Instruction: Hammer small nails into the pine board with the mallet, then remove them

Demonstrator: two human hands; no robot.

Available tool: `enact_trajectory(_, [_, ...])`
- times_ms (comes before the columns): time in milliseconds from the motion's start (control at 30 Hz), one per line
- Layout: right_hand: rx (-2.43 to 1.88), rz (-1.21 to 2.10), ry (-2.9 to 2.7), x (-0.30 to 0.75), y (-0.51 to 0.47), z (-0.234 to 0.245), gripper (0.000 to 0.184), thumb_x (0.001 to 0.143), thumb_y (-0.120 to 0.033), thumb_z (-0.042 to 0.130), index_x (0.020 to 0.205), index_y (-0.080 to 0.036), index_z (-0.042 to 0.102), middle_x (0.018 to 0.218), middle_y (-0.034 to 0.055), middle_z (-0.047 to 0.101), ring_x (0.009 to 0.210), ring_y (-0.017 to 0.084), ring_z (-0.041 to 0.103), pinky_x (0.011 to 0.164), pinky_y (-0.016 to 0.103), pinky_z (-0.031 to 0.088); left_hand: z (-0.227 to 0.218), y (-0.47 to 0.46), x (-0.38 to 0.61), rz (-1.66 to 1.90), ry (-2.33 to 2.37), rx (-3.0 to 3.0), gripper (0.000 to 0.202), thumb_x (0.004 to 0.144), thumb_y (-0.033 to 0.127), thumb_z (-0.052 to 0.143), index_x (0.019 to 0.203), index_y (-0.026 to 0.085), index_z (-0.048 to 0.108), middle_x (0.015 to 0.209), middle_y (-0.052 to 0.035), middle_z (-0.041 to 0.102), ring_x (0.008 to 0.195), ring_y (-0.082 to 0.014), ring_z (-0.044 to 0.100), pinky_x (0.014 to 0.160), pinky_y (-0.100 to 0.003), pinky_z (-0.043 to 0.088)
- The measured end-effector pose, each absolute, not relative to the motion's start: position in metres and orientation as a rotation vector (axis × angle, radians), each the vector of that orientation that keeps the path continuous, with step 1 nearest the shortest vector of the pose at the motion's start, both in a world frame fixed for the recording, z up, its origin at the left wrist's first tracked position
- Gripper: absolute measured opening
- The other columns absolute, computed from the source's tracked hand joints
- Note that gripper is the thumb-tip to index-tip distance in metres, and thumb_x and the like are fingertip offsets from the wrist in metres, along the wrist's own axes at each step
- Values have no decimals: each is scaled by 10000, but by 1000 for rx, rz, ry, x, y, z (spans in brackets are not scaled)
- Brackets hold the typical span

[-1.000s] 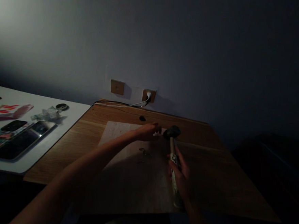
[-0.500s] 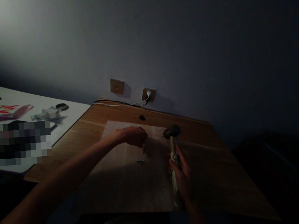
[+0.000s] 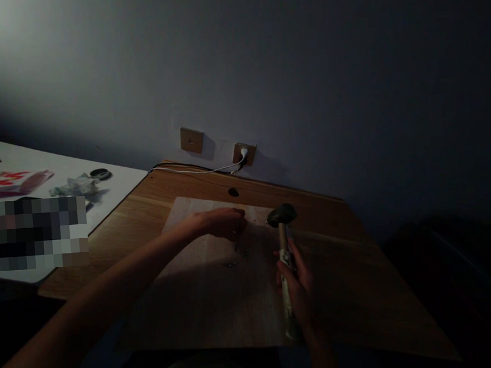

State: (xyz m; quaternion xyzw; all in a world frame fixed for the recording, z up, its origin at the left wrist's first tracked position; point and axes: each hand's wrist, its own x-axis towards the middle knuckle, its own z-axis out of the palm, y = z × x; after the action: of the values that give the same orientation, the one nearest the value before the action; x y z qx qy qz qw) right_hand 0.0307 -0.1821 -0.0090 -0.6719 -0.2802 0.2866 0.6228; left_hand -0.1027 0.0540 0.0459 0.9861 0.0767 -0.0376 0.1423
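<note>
A hammer (image 3: 282, 215) with a dark head and a pale, worn handle is upright in my right hand (image 3: 299, 284), whose fingers wrap round the grip. Its head is over the right side of a thin wooden board (image 3: 187, 306) lying on the desk. Over the far part of the board, my left hand (image 3: 227, 223) is closed, knuckles up; whatever its fingertips hold is hidden in the dim light. Small metal pieces, likely nails (image 3: 230, 264), lie on the board just nearer to me than that hand.
The wooden desk (image 3: 341, 289) stands against a wall with a switch plate (image 3: 191, 140) and a socket (image 3: 244, 154). A white cable (image 3: 198, 171) runs from the plug leftward. At left, a white table (image 3: 123, 176) bears a red-and-white bag (image 3: 18, 182), crumpled plastic (image 3: 77, 187) and a tape roll (image 3: 101, 174).
My left hand has shifted slightly to the right over the board. The hammer and my right hand stay nearly where they were.
</note>
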Motion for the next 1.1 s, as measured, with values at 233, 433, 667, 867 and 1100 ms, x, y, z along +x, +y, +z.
enact_trajectory(233, [-1546,683,-613,31,-181,-8,818,815,-462,747,1569,-286,484,1084,68,724,498,99,491,383,243,402,36,54,-88,54,201,2787,233,758,113,754,977,187,725,770,-2,711,650,-148,607,537,-233,347])
enact_trajectory(433, [-1567,670,-605,30,-181,-3,828,800,-468,751,1566,-298,488,1117,68,715,503,105,507,399,263,420,22,68,-59,381,182,2674,198,727,14,684,864,149,733,803,-30,729,702,-136,642,598,-208,409])
enact_trajectory(667, [-1592,655,-621,30,-183,-2,831,791,-475,748,1552,-260,492,1103,58,696,499,98,483,391,260,420,-18,73,-38,748,332,2351,175,768,35,630,878,120,736,789,-11,717,696,-107,626,659,-194,446])
enact_trajectory(867, [-1574,680,-646,30,-185,-2,828,832,-478,744,1581,-299,438,1162,60,682,530,92,477,413,237,427,-29,73,-40,728,307,2355,153,791,63,627,873,128,739,840,-32,732,753,-129,652,690,-209,460])
enact_trajectory(1100, [-1566,728,-656,32,-181,2,795,843,-469,733,1568,-311,447,1162,50,676,542,95,505,419,234,436,-24,74,-42,643,337,2385,195,753,55,646,908,130,739,873,-35,745,776,-145,665,700,-223,470])
